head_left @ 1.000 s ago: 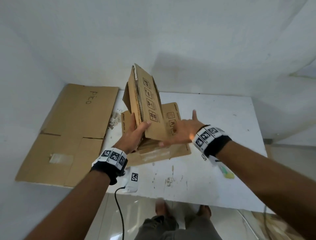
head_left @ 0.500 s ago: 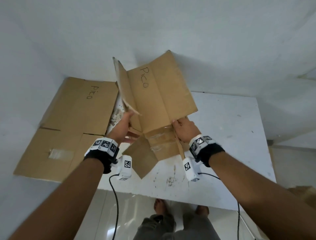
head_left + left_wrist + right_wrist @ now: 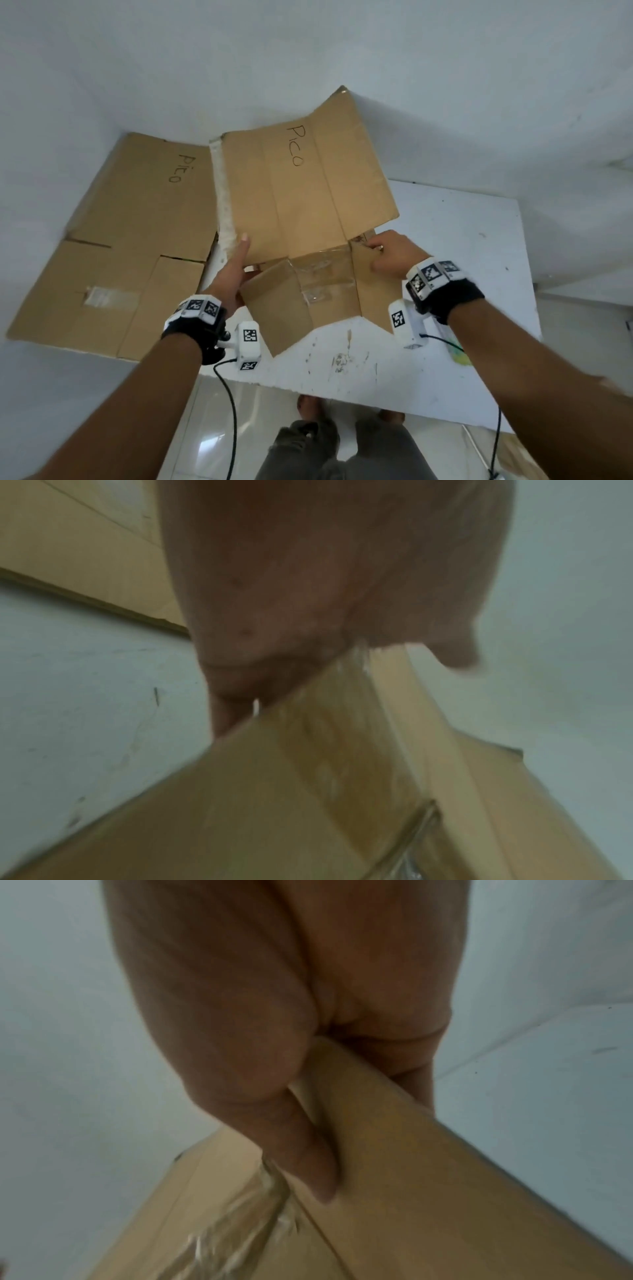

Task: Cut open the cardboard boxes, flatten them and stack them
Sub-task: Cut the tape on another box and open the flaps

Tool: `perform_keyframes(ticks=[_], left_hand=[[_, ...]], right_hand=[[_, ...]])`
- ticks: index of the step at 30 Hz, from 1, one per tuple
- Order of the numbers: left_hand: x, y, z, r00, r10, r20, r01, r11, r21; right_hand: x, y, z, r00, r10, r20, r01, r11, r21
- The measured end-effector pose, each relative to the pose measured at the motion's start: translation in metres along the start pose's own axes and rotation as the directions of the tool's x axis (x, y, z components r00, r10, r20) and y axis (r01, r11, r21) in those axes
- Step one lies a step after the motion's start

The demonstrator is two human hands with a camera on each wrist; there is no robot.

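Note:
A cut-open cardboard box (image 3: 308, 198) marked "Pico" is spread out as one creased sheet, tilted above the white table (image 3: 462, 240). My left hand (image 3: 239, 253) grips its left edge, thumb on top and fingers underneath. My right hand (image 3: 376, 250) pinches the sheet at the slit beside the right flap. Clear tape (image 3: 318, 281) crosses the lower middle panel. In the left wrist view the blurred left hand (image 3: 325, 574) meets the cardboard edge (image 3: 308, 791). The right wrist view shows my right hand (image 3: 308, 1150) clamped over a cardboard flap (image 3: 428, 1191).
Another flattened box (image 3: 130, 246), also marked "Pico", lies at the left, overhanging the table's left edge. A yellow-green object (image 3: 457, 353) lies on the table under my right wrist. Walls close off the back and left. My feet (image 3: 308, 407) stand at the table's near edge.
The folded box was lifted and opened out into a wide sheet. My hands have moved apart along its lower edge, and the sheet now leans back and spreads further right.

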State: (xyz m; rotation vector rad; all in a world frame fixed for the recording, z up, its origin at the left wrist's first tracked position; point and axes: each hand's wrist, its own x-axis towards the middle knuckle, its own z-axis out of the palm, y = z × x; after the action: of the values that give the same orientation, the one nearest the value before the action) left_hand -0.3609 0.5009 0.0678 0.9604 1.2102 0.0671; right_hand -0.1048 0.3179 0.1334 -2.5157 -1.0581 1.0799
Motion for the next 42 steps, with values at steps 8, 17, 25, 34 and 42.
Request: perform_keyframes(ticks=[8, 17, 25, 34, 42], left_hand=[[0.010, -0.065, -0.007, 0.986, 0.127, -0.108, -0.026, 0.758, 0.651], [0.036, -0.081, 0.026, 0.801, 0.597, -0.039, -0.253, 0.398, 0.882], [0.159, 0.012, 0.046, 0.906, 0.363, 0.218, -0.198, -0.094, 0.976], [0.222, 0.030, 0.047, 0.955, 0.183, 0.233, -0.230, -0.041, 0.972], [0.040, -0.141, 0.054, 0.841, 0.524, 0.131, -0.237, 0.140, 0.961]], right_hand=[[0.017, 0.033, 0.028, 0.969, 0.231, -0.086, -0.232, 0.973, -0.011], [0.039, 0.042, 0.105, 0.985, 0.037, -0.168, -0.080, 0.963, -0.256], [0.125, 0.035, 0.131, 0.998, 0.011, 0.057, 0.017, 0.889, -0.457], [0.143, 0.062, 0.169, 0.997, -0.041, -0.064, 0.006, 0.886, -0.464], [0.059, 0.078, 0.172, 0.986, -0.117, 0.121, 0.161, 0.865, -0.476]])
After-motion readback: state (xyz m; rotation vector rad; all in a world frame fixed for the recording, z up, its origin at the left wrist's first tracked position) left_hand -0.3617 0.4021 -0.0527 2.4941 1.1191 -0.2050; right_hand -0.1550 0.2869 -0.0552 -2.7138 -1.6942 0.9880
